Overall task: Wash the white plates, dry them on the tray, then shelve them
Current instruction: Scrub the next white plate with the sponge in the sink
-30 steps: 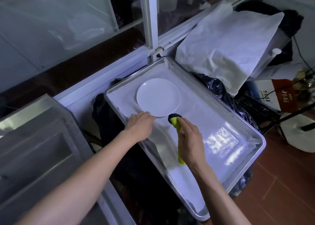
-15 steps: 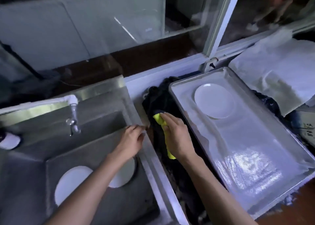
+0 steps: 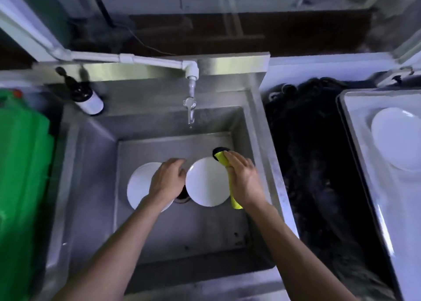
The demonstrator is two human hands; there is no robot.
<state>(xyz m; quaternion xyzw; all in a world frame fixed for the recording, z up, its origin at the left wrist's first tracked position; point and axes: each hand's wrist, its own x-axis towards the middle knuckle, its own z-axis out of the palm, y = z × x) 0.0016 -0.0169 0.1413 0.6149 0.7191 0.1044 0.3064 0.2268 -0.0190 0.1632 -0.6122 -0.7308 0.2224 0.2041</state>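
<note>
Right hand [image 3: 242,178] grips yellow cloth [image 3: 222,160] on round white plate [image 3: 206,182]; left hand [image 3: 167,178] prob. touches plate's edge, fingers loose.

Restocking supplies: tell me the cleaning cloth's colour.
Yellow with a black end, seen in the head view: cleaning cloth.

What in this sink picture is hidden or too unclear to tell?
Head view only:
- Drain: mostly hidden by the left hand and right plate.
- Left plate: partly covered by that hand.
- Tray plate: cut off by the right edge.
- Bottle label: too blurred to read.
- Cloth: mostly under the right hand.
</note>
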